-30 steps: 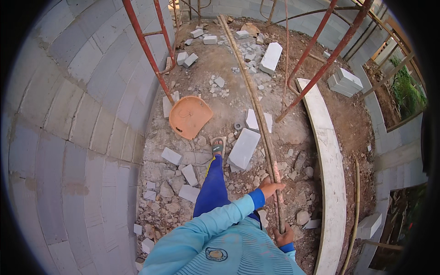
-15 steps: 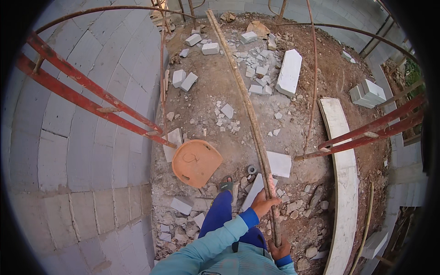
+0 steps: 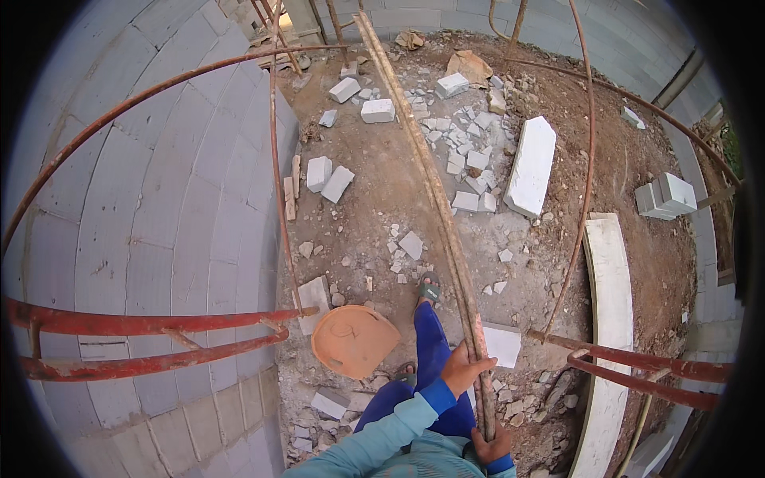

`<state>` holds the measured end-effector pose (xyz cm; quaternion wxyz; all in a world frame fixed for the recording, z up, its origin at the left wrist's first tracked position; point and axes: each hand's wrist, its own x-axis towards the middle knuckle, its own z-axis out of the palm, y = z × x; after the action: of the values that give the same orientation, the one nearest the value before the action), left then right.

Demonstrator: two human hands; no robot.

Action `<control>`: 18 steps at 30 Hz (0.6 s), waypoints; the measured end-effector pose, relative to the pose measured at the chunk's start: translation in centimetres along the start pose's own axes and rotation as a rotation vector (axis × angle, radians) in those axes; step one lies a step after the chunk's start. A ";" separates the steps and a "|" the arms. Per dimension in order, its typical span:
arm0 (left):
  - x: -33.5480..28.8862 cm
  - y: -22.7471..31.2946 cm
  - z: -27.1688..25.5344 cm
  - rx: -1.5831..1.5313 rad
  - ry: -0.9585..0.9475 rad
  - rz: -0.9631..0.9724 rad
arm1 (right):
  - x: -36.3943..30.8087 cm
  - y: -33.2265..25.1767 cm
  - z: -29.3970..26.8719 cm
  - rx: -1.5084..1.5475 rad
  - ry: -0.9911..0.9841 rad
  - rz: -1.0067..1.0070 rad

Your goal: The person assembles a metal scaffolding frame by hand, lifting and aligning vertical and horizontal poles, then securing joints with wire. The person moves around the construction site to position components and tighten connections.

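Observation:
A long, dirt-crusted pole (image 3: 431,175) with a groove along its length slants up from my body toward the far wall. My left hand (image 3: 463,371) is closed around it near its lower part, thumb across the top. Just below, my right hand (image 3: 492,448) grips the near end, its fingers partly hidden. A reddish patch marks the pole just above my left hand. Its far end reaches up near the back wall.
Red scaffold rails (image 3: 151,320) stand at both sides, with thin curved bars beyond. An orange plastic tub lid-like piece (image 3: 355,341) lies left of my legs. White blocks (image 3: 378,111), rubble and a large block (image 3: 530,167) cover the dirt. A pale plank (image 3: 610,319) lies right; a block wall (image 3: 151,183) rises left.
I have stepped forward, one foot now ahead beside the pole. The scaffold rails and the orange piece sit lower in view. Both hands keep their grip on the pole.

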<state>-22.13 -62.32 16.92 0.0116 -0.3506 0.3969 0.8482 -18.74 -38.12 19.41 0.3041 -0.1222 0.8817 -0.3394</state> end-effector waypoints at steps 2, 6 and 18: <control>4.5 3.2 -0.7 0.029 0.019 0.025 | 5.3 -2.5 0.2 0.019 0.008 -0.011; 12.3 9.5 -2.0 0.027 0.046 -0.031 | 15.0 -5.8 0.3 0.008 -0.020 -0.050; 26.5 27.5 -2.1 -0.026 0.154 0.152 | 35.8 -21.0 -3.9 0.042 -0.079 -0.105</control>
<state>-49.07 -89.46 18.29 -0.0879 -0.3838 0.4111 0.8222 -49.09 -66.73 19.54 0.3228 -0.1754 0.8541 -0.3682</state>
